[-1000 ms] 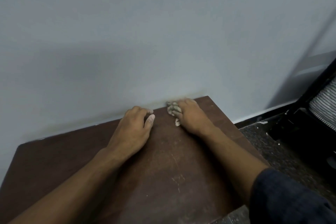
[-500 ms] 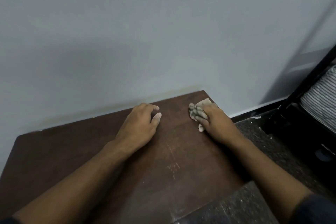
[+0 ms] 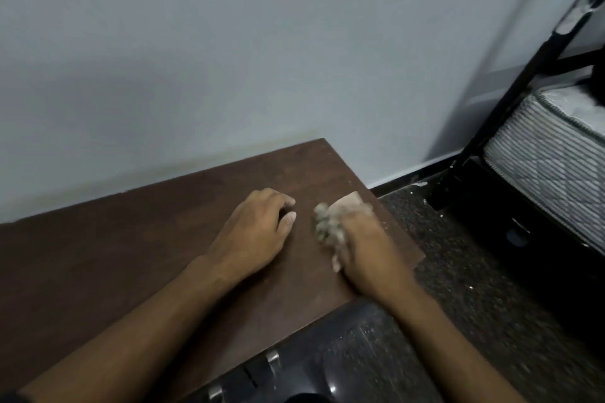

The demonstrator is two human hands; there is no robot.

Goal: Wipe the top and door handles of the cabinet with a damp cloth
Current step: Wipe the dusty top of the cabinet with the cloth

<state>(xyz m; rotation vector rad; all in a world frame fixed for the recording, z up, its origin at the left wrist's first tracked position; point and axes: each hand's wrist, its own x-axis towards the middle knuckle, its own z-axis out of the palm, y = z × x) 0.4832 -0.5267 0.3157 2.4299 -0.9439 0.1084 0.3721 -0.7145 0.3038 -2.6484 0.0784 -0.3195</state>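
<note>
Wiping under way on the cabinet top (image 3: 131, 271), a dark brown panel set against the pale wall (image 3: 262, 42). Right hand (image 3: 370, 249) near the right edge, fingers curled over the bunched cloth (image 3: 330, 226) and pressing it flat to the wood, a pale corner of it poking out toward the far right corner; blurred, so in mid-stroke. Since a second ago, shifted from the back edge by the wall out to the right edge, and now drawn back toward the near side: back strip covered, right margin being covered. Left hand (image 3: 255, 235) resting mid-top just beside the cloth, fingers loosely bent, thumb out, holding nothing, bracing only. Left half of the top apparently not yet reached; door handles out of sight below, presumably left for later. Bed frame (image 3: 523, 75) and mattress (image 3: 556, 157) off to the right, across dark floor (image 3: 491, 304).
</note>
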